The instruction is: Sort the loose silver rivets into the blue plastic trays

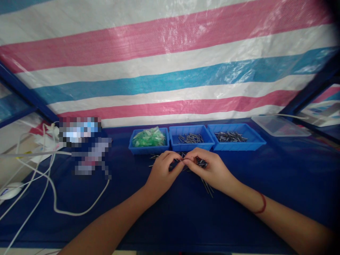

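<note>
My left hand [164,173] and my right hand [215,168] meet in front of the blue bins, thumb and forefinger of each pinched together, tips touching or nearly so. Whatever small piece sits between the fingertips is too small to name. Thin metal rods [207,187] stick out below my right hand; whether its curled fingers hold them or they lie on the table, I cannot tell. More dark metal pieces [202,163] show beside the right palm. Behind and left of my left hand, other thin rods [154,156] lie on the table, partly hidden by the hands.
Three blue bins stand in a row: the left bin [148,150] has green pieces in clear bags, the middle bin [191,146] and right bin [236,146] short metal pins. A clear plastic lid [280,126] lies at right. White cables [79,214] loop across the left side.
</note>
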A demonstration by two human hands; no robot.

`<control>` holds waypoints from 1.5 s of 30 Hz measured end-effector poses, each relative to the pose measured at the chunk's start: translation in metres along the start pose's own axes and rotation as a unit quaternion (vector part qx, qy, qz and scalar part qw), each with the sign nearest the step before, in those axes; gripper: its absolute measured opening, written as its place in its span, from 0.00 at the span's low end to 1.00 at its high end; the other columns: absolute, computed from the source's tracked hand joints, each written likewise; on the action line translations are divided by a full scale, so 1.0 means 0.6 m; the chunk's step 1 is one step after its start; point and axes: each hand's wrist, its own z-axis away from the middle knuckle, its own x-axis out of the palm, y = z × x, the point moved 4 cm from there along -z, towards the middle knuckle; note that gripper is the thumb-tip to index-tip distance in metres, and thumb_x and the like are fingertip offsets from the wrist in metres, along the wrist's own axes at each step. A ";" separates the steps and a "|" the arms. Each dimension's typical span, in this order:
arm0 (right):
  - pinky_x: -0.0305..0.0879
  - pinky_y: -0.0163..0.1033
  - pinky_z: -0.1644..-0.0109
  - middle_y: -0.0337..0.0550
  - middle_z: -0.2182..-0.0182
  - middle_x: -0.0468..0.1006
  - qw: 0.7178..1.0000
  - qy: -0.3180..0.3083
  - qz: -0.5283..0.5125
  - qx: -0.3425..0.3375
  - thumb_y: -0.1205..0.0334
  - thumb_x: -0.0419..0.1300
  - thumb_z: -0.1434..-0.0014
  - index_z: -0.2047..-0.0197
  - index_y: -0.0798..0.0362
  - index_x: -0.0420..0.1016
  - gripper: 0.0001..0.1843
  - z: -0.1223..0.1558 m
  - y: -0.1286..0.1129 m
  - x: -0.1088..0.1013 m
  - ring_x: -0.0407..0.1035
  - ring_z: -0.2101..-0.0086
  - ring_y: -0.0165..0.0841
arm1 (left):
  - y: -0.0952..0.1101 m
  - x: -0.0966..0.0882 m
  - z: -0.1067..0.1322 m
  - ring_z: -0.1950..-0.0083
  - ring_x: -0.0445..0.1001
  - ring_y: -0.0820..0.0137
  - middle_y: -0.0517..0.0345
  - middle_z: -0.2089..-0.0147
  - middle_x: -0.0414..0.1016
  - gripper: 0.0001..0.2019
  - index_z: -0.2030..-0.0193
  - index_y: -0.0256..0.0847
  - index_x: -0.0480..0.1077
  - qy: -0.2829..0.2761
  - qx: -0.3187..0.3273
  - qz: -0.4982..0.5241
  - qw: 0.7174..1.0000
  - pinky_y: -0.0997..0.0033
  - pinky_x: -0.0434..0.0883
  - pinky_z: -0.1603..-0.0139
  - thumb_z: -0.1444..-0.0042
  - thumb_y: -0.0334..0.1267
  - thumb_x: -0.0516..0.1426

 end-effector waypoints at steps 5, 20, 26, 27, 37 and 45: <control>0.63 0.37 0.67 0.41 0.72 0.73 1.000 -0.023 0.014 -0.003 0.62 0.55 0.40 0.67 0.52 0.71 0.06 -0.001 -0.002 0.002 0.67 0.71 0.31 | -0.002 -0.008 -0.004 0.57 0.71 0.68 0.54 0.61 0.72 0.03 0.64 0.39 0.67 0.012 0.026 -0.001 1.000 0.69 0.67 0.55 0.41 0.36 0.56; 0.57 0.40 0.68 0.46 0.74 0.74 0.895 0.189 0.389 0.109 0.60 0.56 0.45 0.71 0.54 0.74 0.09 -0.035 0.096 -0.170 0.66 0.71 0.37 | -0.001 -0.039 -0.009 0.57 0.70 0.63 0.51 0.57 0.71 0.11 0.58 0.38 0.70 -0.172 0.021 -0.315 0.933 0.62 0.68 0.54 0.38 0.41 0.50; 0.51 0.41 0.69 0.53 0.67 0.77 0.842 0.129 0.491 0.180 0.49 0.52 0.42 0.65 0.52 0.79 0.19 -0.033 0.127 -0.176 0.67 0.66 0.45 | -0.012 -0.043 -0.002 0.57 0.72 0.61 0.49 0.56 0.70 0.14 0.54 0.37 0.69 -0.215 -0.025 -0.341 0.915 0.62 0.71 0.56 0.39 0.45 0.53; 0.50 0.41 0.69 0.53 0.67 0.77 0.843 0.132 0.492 0.174 0.49 0.51 0.41 0.64 0.52 0.79 0.20 -0.033 0.123 -0.172 0.67 0.65 0.45 | -0.014 -0.041 -0.001 0.57 0.72 0.62 0.49 0.56 0.70 0.13 0.53 0.37 0.69 -0.222 -0.029 -0.338 0.914 0.63 0.71 0.56 0.39 0.43 0.52; 0.54 0.42 0.63 0.44 0.72 0.75 0.922 0.064 0.381 0.007 0.53 0.54 0.40 0.63 0.51 0.77 0.14 -0.025 0.047 -0.076 0.66 0.67 0.39 | -0.025 -0.023 -0.005 0.58 0.73 0.65 0.50 0.55 0.69 0.09 0.55 0.36 0.70 -0.246 -0.005 -0.337 0.909 0.66 0.72 0.55 0.36 0.34 0.49; 0.54 0.42 0.61 0.41 0.70 0.75 0.943 0.038 0.330 -0.034 0.57 0.55 0.40 0.61 0.50 0.76 0.10 -0.016 0.023 -0.046 0.65 0.65 0.38 | -0.019 0.005 0.003 0.55 0.71 0.65 0.51 0.53 0.70 0.13 0.48 0.40 0.67 -0.208 0.069 -0.331 0.918 0.64 0.71 0.52 0.35 0.32 0.48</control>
